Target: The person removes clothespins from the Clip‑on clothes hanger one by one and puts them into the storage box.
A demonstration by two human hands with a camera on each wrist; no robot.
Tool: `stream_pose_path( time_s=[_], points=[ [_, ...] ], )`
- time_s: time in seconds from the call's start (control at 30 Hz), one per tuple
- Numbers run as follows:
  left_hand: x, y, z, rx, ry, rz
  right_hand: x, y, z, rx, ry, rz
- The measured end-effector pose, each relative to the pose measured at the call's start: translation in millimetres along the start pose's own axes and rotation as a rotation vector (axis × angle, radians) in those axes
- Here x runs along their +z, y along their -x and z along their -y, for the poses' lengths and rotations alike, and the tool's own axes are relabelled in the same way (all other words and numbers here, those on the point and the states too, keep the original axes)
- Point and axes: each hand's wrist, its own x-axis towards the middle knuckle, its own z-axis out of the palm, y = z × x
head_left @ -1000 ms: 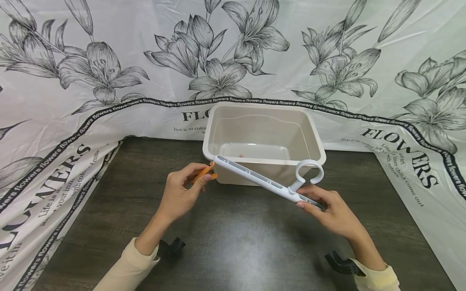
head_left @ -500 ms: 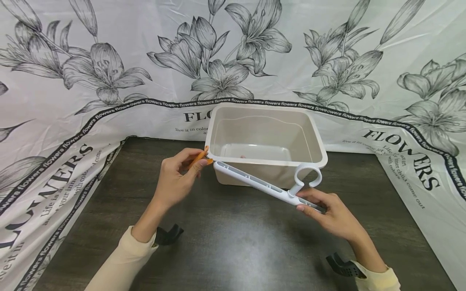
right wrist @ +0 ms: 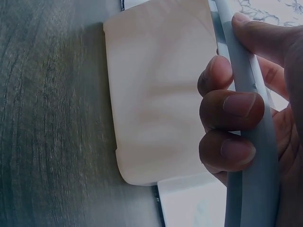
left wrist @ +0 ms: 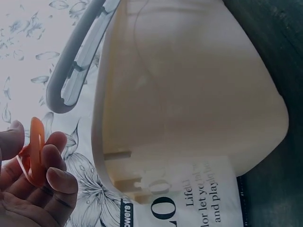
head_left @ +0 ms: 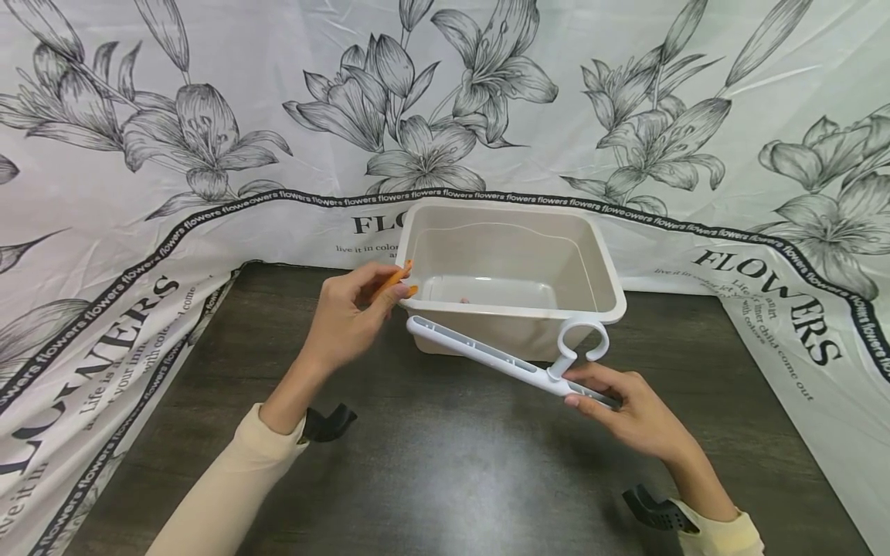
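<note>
My left hand (head_left: 350, 320) pinches an orange clothespin (head_left: 395, 279) by the bin's front left corner. In the left wrist view the clothespin (left wrist: 37, 151) lies between thumb and curled fingers, apart from the hanger's end. My right hand (head_left: 629, 405) grips a pale grey-white plastic hanger (head_left: 480, 351) near its ring-shaped hook (head_left: 584, 340). The hanger slants, its left end raised in front of the bin. Fingers (right wrist: 232, 109) wrap round the hanger's bar (right wrist: 253, 175) in the right wrist view. My right hand hides part of the bar's right end.
A beige plastic bin (head_left: 511, 310) stands at the back of the dark wooden table (head_left: 445, 463). A small pinkish bit (head_left: 464, 300) shows at its bottom. Behind hangs a white flower-printed cloth (head_left: 243, 100), which also covers both sides.
My left hand has drawn the clothespin away from the hanger's left end, first leftward, then up to the bin's rim. The hanger has dipped slightly.
</note>
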Motion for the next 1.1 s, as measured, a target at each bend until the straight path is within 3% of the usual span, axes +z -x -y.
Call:
stream_pose_path(
  time_s=[0.4,0.67,1.1],
  points=[
    [7.1,-25.6,-4.2,0.038,-0.015,0.067,-1,1,-3,0.022,-0.008,0.022],
    [8.7,-47.7,-5.2,0.117,-0.084,0.102,0,0,-4,0.022,-0.017,0.035],
    [12.1,-73.2,-13.9,0.054,-0.253,0.227,2,-1,-6,-0.001,-0.024,0.047]
  ],
)
